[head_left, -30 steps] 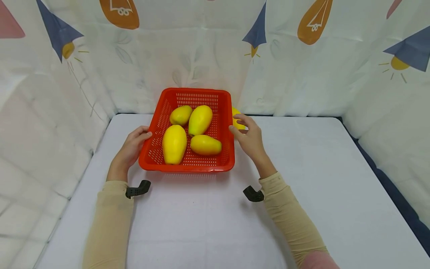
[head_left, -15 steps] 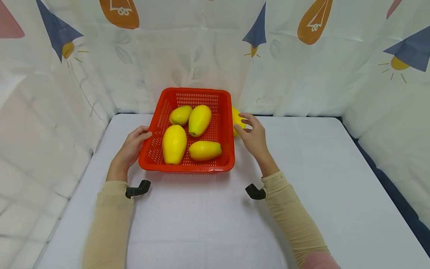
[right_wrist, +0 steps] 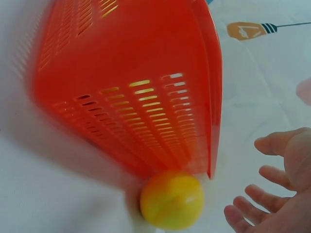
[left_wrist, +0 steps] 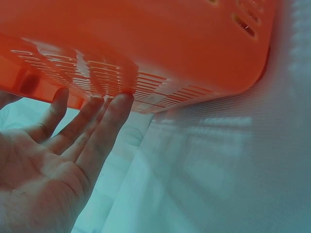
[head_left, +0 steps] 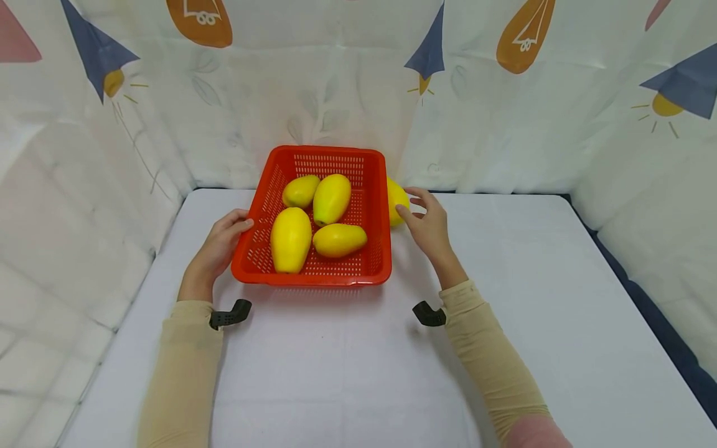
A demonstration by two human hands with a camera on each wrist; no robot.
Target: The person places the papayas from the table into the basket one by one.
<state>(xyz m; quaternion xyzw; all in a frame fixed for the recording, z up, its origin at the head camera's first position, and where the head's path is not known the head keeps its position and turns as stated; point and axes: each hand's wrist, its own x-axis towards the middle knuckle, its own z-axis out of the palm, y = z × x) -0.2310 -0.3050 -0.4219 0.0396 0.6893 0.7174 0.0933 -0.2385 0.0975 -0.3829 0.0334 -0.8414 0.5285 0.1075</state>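
A red plastic basket [head_left: 376,211] with slotted walls stands toward the back of the white table. Several smooth yellow oblong fruits [head_left: 290,241] lie inside it. My left hand [head_left: 220,246] holds the left side, thumb at the rim; in the left wrist view its fingers [left_wrist: 107,128] touch the slotted outer wall. Another yellow fruit [right_wrist: 172,200] sits on the table against the basket's right side, partly hidden by it in the head view. My right hand [head_left: 428,227] is beside that fruit, fingers spread and slightly bent; the right wrist view shows it apart from fruit and basket.
A white cloth covers the table [head_left: 336,367]. Patterned white curtains [head_left: 347,93] hang behind it and at both sides. A dark edge [head_left: 650,292] runs along the table's right side. Each wrist carries a small black camera mount [head_left: 430,313].
My right hand has moved away from the basket's right rim, exposing more of the outside fruit. The front-right fruit in the basket has rocked and shifted slightly left. My left hand stays put.
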